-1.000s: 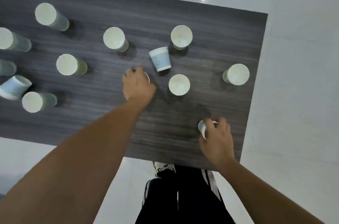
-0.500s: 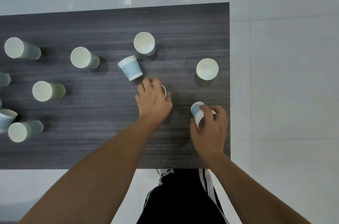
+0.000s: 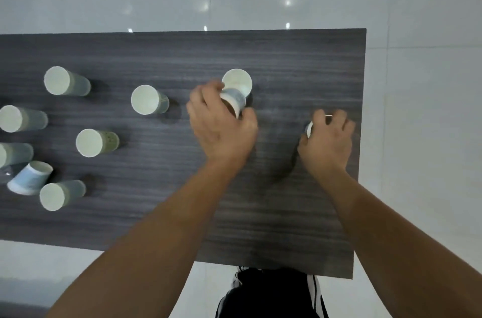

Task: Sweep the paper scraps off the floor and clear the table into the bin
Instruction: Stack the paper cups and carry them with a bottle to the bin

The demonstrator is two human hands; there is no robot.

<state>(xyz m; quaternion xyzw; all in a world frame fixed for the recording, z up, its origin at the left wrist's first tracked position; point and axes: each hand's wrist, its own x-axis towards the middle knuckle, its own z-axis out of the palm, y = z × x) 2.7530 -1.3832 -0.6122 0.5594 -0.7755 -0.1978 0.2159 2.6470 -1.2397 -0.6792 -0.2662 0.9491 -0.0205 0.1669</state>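
Note:
A dark wood-grain table (image 3: 156, 213) carries several white paper cups. My left hand (image 3: 221, 127) grips a tilted paper cup (image 3: 234, 102) just in front of an upright cup (image 3: 237, 81). My right hand (image 3: 326, 145) curls over another paper cup (image 3: 310, 128) near the table's right edge; only a bit of its rim shows. More upright cups stand to the left, among them one (image 3: 148, 102) and another (image 3: 94, 141). A blue-printed cup (image 3: 30, 181) leans at the far left.
Pale tiled floor (image 3: 417, 109) surrounds the table on the far side and the right. My legs in dark trousers with white stripes (image 3: 273, 297) stand at the near edge. No bin or paper scraps are in view.
My left hand moved forward and took hold of the tipped blue-printed cup. My right hand carried its cup forward to the cup by the right edge, which is now hidden under it.

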